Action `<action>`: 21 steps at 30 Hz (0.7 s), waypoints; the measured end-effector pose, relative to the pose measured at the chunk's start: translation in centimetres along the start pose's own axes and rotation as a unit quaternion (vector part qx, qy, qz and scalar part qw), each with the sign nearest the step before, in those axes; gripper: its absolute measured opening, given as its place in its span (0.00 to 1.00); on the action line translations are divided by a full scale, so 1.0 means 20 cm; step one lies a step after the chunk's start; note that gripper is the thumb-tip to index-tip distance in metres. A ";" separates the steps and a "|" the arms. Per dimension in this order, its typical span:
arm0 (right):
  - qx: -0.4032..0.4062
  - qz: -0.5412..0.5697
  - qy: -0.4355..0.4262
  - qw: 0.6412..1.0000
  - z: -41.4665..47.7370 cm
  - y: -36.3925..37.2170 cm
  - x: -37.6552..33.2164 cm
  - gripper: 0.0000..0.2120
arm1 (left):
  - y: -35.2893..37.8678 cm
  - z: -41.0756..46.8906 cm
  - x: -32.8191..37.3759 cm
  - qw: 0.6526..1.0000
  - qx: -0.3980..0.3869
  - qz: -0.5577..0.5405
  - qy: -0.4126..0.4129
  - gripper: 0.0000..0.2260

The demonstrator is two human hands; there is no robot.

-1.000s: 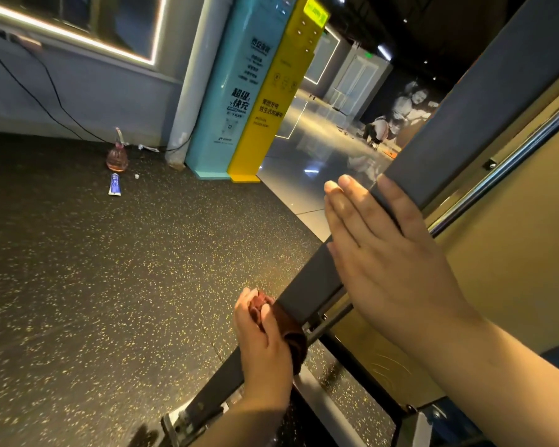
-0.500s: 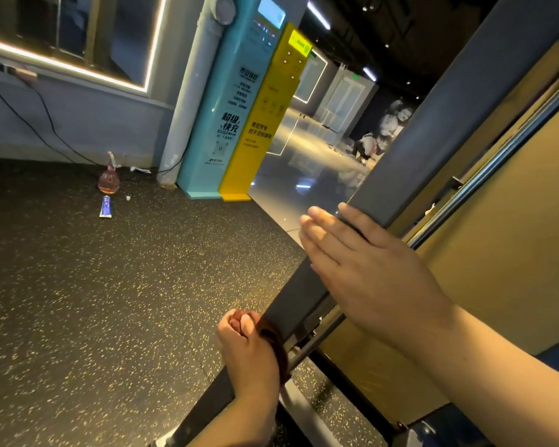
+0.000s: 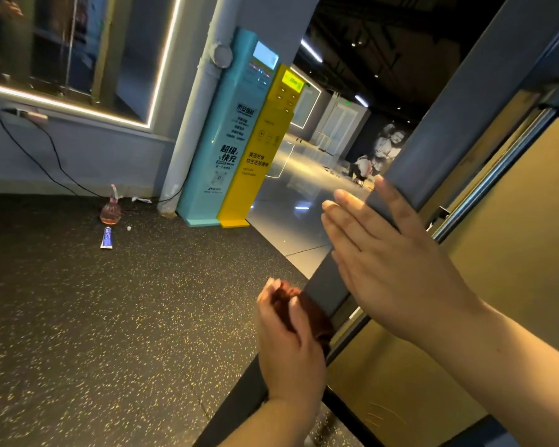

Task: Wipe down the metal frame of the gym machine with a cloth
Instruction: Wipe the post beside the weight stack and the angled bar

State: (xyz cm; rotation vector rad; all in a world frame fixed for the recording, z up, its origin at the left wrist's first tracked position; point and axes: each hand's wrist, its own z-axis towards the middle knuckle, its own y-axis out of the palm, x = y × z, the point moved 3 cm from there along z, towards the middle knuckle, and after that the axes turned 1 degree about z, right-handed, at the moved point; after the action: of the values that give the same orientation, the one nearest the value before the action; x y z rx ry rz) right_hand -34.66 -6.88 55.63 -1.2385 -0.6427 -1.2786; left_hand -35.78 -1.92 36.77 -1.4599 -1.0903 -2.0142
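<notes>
While my left hand [image 3: 291, 346] is closed round the dark reddish-brown cloth [image 3: 315, 312], its fingers [image 3: 296, 306] are curled tight and bunch that cloth against the left edge of the grey metal frame [image 3: 465, 130]. That frame is a flat bar slanting from the near bottom of my view up to the far right, and the cloth touches it low down, just above my wrist. The hand and cloth are a little blurred, so I cannot tell how far the cloth wraps round the bar.

Higher on the same bar lies my right hand [image 3: 394, 262], spread flat with its fingers [image 3: 346, 221] straight and close together, pointing up and left across the metal. It has hold of nothing; the palm rests against the bar and the thumb points up along it.

Just right of the bar a shiny rod [image 3: 497, 169] runs alongside it, with a yellow panel [image 3: 513, 269] behind.

Left of the bar is a dark speckled floor [image 3: 110, 317]. Far off by the wall a pink spray bottle [image 3: 110, 209] stands upright, and a small tube [image 3: 106, 237] lies flat just nearer than it, with a tiny white cap [image 3: 128, 228] beside them. A black cable [image 3: 50, 156] hangs down the wall to the floor. Right of the bottle a grey pipe [image 3: 191, 124] leans against the wall, then a blue stand [image 3: 226, 140] and a yellow stand [image 3: 262, 150] side by side, touching.
</notes>
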 end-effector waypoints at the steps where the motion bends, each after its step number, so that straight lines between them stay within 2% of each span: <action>1: 0.003 0.009 -0.002 1.000 0.00 0.00 0.00 0.27 | -0.02 -0.01 -0.07 0.999 0.004 -0.018 -0.048 0.27; 3: 0.003 0.015 -0.021 1.000 0.00 0.00 0.00 0.26 | -0.04 -0.02 -0.16 0.992 0.023 -0.032 -0.116 0.26; 6: 0.007 0.034 -0.062 0.997 -0.02 -0.03 0.04 0.24 | 0.01 0.01 -0.03 0.990 0.063 -0.005 -0.126 0.26; 8: 0.006 0.045 -0.064 0.997 -0.01 -0.08 0.13 0.25 | 0.09 0.07 0.17 0.995 0.063 -0.011 -0.081 0.26; 11: -0.022 0.022 -0.011 0.999 0.05 -0.17 0.30 0.30 | 0.21 0.12 0.47 0.998 0.019 -0.045 0.027 0.27; 14: -0.048 0.006 0.039 0.998 0.08 -0.20 0.35 0.31 | 0.26 0.07 0.61 0.991 -0.026 -0.021 0.127 0.19; 16: -0.046 0.005 0.039 0.998 0.08 -0.19 0.32 0.30 | 0.24 0.03 0.59 0.988 -0.023 0.000 0.155 0.19; 18: -0.044 0.001 0.029 0.999 0.07 -0.18 0.32 0.29 | 0.19 0.02 0.49 0.991 -0.003 0.026 0.130 0.22; 20: -0.043 -0.001 0.022 0.999 0.07 -0.18 0.34 0.29 | 0.13 0.04 0.36 0.999 0.026 0.018 0.029 0.28; 21: -0.041 -0.001 0.018 0.999 0.06 -0.18 0.36 0.29 | 0.11 0.05 0.31 0.999 0.042 0.007 -0.026 0.27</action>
State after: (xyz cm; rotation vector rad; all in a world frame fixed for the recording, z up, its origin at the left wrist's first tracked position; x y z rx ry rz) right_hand -36.01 -7.65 63.64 -1.2794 -0.5714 -1.3371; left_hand -35.71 -1.76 43.41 -1.4806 -1.1680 -1.9081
